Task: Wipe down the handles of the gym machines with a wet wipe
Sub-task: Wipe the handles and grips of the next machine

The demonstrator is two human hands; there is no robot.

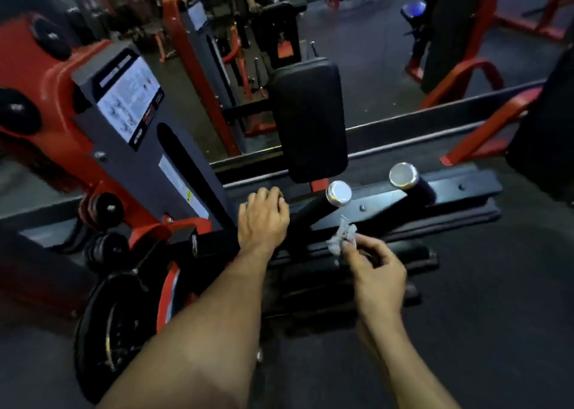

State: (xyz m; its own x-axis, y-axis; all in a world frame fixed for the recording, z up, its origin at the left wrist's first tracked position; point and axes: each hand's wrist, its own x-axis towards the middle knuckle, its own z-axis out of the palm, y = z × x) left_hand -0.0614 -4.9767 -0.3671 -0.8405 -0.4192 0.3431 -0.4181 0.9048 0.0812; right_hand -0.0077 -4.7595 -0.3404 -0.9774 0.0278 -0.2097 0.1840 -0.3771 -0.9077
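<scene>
We pinch the crumpled wet wipe [341, 236] in our right hand [377, 272], just below the chrome-capped near handle [337, 195], apart from it. Our left hand [264, 219] curls its grip over a dark bar left of that handle; what it clasps is hidden. A second capped handle [405, 177] stands to the right, a black pad [309, 119] behind, a placard panel [130, 98] and weight plates [115, 324] to the left.

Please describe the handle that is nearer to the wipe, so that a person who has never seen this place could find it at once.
Find the upright black pad on the red and grey machine. Just below its lower edge two black handles with shiny metal end caps point toward the camera. The one meant is the near handle, directly under the pad and just above the crumpled wet wipe pinched by the right hand; the far handle lies farther right.
</scene>
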